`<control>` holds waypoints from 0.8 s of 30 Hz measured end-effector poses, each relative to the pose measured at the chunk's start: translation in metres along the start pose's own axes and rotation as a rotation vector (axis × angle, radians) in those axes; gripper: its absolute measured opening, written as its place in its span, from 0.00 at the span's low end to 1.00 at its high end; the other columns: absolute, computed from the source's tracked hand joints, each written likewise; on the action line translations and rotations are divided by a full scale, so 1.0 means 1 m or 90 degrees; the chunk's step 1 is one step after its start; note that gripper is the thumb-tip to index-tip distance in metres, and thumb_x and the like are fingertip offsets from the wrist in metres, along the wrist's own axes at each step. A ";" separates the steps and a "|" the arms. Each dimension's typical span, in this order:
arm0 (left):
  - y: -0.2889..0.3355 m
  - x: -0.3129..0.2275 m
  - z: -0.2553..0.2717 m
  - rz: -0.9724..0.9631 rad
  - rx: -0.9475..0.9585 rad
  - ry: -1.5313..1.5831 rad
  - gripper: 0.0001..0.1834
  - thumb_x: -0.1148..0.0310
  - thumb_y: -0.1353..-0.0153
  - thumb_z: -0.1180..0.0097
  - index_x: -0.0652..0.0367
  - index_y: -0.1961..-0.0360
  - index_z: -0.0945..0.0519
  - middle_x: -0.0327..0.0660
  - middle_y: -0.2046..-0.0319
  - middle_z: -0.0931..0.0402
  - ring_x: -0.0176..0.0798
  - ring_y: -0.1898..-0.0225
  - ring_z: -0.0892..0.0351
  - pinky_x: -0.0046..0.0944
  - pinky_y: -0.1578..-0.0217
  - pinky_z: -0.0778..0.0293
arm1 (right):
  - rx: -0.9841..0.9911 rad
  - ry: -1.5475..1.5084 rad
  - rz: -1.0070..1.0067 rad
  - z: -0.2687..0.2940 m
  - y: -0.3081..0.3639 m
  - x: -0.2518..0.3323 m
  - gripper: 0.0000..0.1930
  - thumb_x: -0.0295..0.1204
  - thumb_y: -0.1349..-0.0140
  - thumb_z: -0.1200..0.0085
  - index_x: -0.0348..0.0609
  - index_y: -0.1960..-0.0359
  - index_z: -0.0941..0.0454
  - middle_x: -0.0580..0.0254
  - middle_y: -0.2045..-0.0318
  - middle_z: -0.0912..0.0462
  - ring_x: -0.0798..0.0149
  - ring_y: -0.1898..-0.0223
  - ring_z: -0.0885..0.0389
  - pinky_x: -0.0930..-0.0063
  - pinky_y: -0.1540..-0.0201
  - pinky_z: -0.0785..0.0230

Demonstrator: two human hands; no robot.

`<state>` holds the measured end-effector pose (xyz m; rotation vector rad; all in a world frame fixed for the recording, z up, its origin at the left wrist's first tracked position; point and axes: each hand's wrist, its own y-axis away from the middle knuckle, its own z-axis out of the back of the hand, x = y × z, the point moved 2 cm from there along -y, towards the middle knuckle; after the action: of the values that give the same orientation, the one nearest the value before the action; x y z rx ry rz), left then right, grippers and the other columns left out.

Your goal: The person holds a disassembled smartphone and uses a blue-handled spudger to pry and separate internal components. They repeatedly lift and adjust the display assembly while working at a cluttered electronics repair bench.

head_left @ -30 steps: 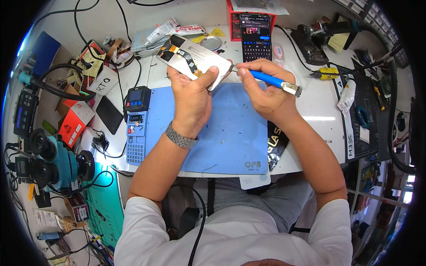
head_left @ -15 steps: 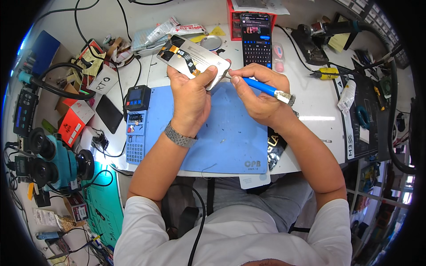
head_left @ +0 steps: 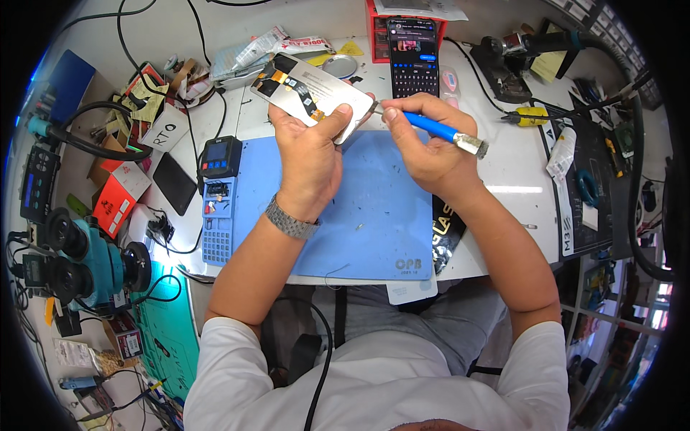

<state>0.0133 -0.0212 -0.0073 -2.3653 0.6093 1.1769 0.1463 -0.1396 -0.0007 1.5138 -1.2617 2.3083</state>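
My left hand (head_left: 310, 158) grips a phone display panel (head_left: 327, 90), thumb on top and fingers beneath. The panel's pale back faces up, with a dark flex cable and copper-coloured connectors toward its far left end. My right hand (head_left: 435, 144) pinches a blue-handled tool (head_left: 431, 126) like a pen. A slim metal tip on the tool meets the panel's right end; its exact contact is too small to make out. At the tool's back end is a silver ferrule with short bristles. Below both hands lies a blue work mat (head_left: 345, 215).
Beyond my right hand a lit smartphone (head_left: 415, 65) leans against a red drawer box (head_left: 379, 36). A teal microscope (head_left: 100, 258) stands at left, near a dark phone (head_left: 176, 183). A yellow-handled tool (head_left: 528, 116) and black mat (head_left: 593, 187) are at right.
My right hand and the blue-handled tool have shifted slightly right and away from me, the tip moving up along the panel's end. My left hand and the panel are nearly still.
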 end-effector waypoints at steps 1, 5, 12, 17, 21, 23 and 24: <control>-0.001 0.000 0.001 0.001 0.004 -0.001 0.38 0.91 0.36 0.40 0.56 0.31 0.44 0.53 0.39 0.23 0.51 0.43 0.13 0.49 0.42 0.13 | 0.017 -0.005 0.024 -0.003 0.002 0.000 0.05 0.24 0.34 0.34 0.35 0.61 0.11 0.58 0.69 0.10 0.74 0.71 0.14 0.77 0.70 0.24; -0.006 0.004 0.008 -0.010 0.018 -0.006 0.38 0.91 0.36 0.39 0.57 0.31 0.44 0.54 0.39 0.24 0.51 0.41 0.15 0.49 0.41 0.13 | 0.021 0.001 0.032 -0.001 0.000 -0.001 0.05 0.25 0.33 0.34 0.35 0.61 0.11 0.56 0.68 0.10 0.72 0.70 0.13 0.77 0.69 0.24; -0.003 0.000 0.004 -0.005 -0.007 -0.002 0.38 0.91 0.36 0.39 0.57 0.31 0.44 0.54 0.39 0.25 0.51 0.42 0.14 0.49 0.41 0.13 | 0.048 -0.038 0.024 -0.006 0.005 0.002 0.05 0.25 0.33 0.35 0.34 0.61 0.12 0.56 0.67 0.09 0.71 0.67 0.11 0.77 0.64 0.21; -0.002 -0.003 0.002 -0.008 -0.004 0.003 0.38 0.90 0.36 0.39 0.57 0.32 0.44 0.54 0.38 0.25 0.51 0.42 0.14 0.49 0.41 0.13 | -0.031 -0.039 -0.047 0.005 -0.006 0.008 0.05 0.24 0.32 0.35 0.32 0.60 0.12 0.57 0.68 0.10 0.70 0.67 0.12 0.76 0.62 0.21; -0.003 -0.001 -0.001 0.024 -0.022 0.025 0.37 0.90 0.35 0.38 0.56 0.32 0.43 0.51 0.38 0.25 0.49 0.41 0.15 0.49 0.40 0.14 | -0.050 -0.001 0.026 0.020 -0.016 -0.005 0.09 0.26 0.26 0.43 0.33 0.62 0.13 0.60 0.62 0.10 0.71 0.69 0.16 0.77 0.63 0.25; -0.004 0.000 0.003 0.016 -0.026 0.024 0.38 0.88 0.34 0.38 0.54 0.32 0.43 0.49 0.38 0.26 0.48 0.41 0.15 0.49 0.40 0.14 | -0.056 -0.065 -0.031 0.012 -0.013 -0.007 0.13 0.28 0.22 0.49 0.35 0.61 0.13 0.60 0.58 0.11 0.74 0.66 0.19 0.79 0.62 0.27; -0.004 0.000 0.004 0.011 -0.028 0.023 0.38 0.87 0.34 0.37 0.53 0.32 0.43 0.48 0.39 0.26 0.47 0.41 0.15 0.49 0.41 0.13 | -0.020 -0.088 -0.107 0.009 -0.010 -0.005 0.12 0.28 0.23 0.48 0.36 0.60 0.13 0.60 0.58 0.11 0.73 0.65 0.19 0.79 0.61 0.27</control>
<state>0.0132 -0.0162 -0.0085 -2.4277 0.6243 1.1683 0.1604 -0.1375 0.0023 1.7228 -1.1449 2.1018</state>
